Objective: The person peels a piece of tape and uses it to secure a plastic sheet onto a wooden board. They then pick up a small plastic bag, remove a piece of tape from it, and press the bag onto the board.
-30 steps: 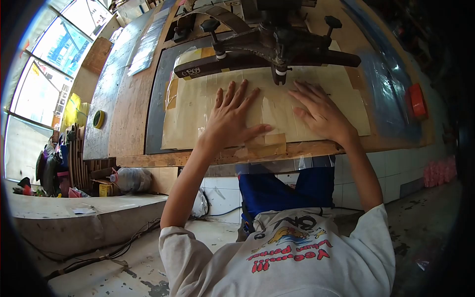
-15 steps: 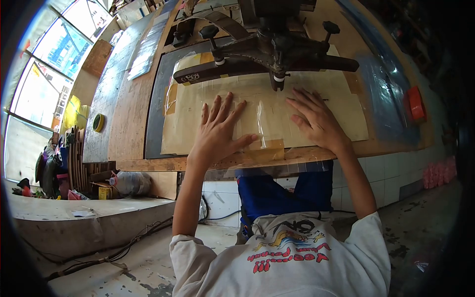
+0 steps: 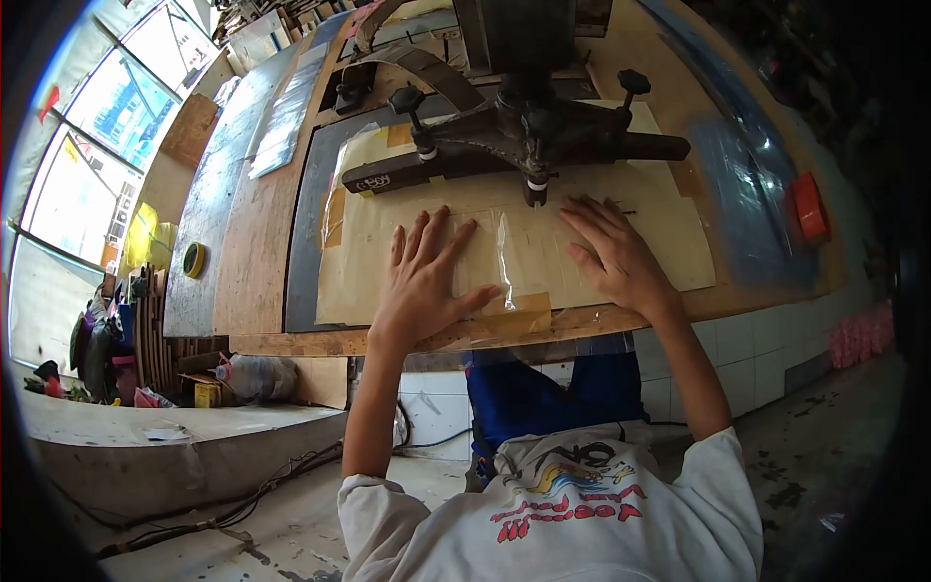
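My left hand (image 3: 427, 276) lies flat with spread fingers on a clear plastic sheet (image 3: 503, 260) over a pale cream board (image 3: 364, 262). To its right, my right hand (image 3: 616, 257) rests palm down on the same surface, fingers stretched out. Neither hand grips anything. Just beyond the fingertips, a dark metal machine head (image 3: 529, 126) with a long bar (image 3: 621, 147) and black knobs spans the board. Brown tape (image 3: 519, 318) sticks to the board's near edge between my hands.
A roll of yellow tape (image 3: 194, 259) stands on the wooden table (image 3: 257, 252) at left. Red tape (image 3: 808, 206) sits near the right edge, beside bluish plastic film (image 3: 737, 194). Below left are a large plastic bottle (image 3: 257, 376) and stacked boards (image 3: 147, 330). Cables (image 3: 233, 509) run along the floor.
The view has tilted slightly, so the table and hands appear a little lower. Both hands stay flat in nearly the same place on the sheet.
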A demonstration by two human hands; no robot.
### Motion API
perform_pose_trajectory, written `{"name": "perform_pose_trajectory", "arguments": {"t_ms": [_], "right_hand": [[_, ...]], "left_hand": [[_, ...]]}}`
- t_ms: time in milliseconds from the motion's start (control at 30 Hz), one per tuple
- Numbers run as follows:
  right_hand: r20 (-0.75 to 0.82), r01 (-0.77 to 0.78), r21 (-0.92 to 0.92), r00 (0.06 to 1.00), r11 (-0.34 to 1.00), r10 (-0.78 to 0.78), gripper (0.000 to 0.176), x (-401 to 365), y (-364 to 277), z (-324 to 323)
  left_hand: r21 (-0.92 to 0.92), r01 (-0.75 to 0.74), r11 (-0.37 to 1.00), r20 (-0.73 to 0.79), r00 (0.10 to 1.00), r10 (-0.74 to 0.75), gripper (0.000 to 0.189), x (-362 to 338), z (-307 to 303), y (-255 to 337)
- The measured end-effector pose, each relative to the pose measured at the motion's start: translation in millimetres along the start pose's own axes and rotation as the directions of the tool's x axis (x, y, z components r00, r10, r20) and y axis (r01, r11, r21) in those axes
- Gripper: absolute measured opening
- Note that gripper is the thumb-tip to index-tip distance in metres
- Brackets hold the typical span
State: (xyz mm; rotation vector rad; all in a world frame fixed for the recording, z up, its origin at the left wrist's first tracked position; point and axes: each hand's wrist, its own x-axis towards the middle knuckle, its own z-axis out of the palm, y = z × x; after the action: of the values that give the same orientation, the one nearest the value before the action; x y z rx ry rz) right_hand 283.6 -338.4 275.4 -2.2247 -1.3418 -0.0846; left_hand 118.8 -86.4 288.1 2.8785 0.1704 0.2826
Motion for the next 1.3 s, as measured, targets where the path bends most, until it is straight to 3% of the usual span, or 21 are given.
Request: {"name": "perform_pose_trajectory", "arguments": {"t_ms": [467, 667, 833, 967, 1133, 1300], "right_hand": [[-0.026, 0.029, -0.04, 0.999, 0.999, -0.03, 0.047, -1.2, 0.4, 1.0], [-0.035, 0.029, -0.05, 0.999, 0.998, -0.031, 0.046, -2.5, 1.2, 3.1], [-0.017, 0.01, -0.013, 1.0, 1.0, -0.01, 0.046, -5.7, -2.0, -2.8], [0.005, -0.003, 0.029, 1.0, 1.0, 0.003, 0.047, -24.7, -12.9, -9.5], [0.078, 0.027, -0.009, 0.997, 1.0, -0.026, 0.058, -48.3, -22.8, -19.0], [0.05, 0.021, -0.069, 0.999, 0.997, -0.017, 0.057, -63.6, -36.7, -17.3]], "left_hand": [[0.037, -0.036, 0.999, 0.033, 0.999, 0.035, 0.093, 5.4, -3.7, -5.4], [0.016, -0.034, 0.999, 0.027, 0.999, 0.033, 0.088, 4.5, -6.0, -2.2], [0.079, 0.003, 0.997, -0.013, 1.0, -0.002, 0.065, -18.9, -6.5, 14.7], [-0.045, 0.068, 0.997, -0.017, 0.997, -0.069, 0.069, -46.2, -2.2, 28.4], [-0.111, 0.142, 0.984, -0.105, 0.982, -0.154, 0.061, -59.9, -1.1, 36.8], [-0.072, 0.139, 0.988, -0.239, 0.959, -0.152, 0.055, -64.2, 11.0, 38.8]]}}
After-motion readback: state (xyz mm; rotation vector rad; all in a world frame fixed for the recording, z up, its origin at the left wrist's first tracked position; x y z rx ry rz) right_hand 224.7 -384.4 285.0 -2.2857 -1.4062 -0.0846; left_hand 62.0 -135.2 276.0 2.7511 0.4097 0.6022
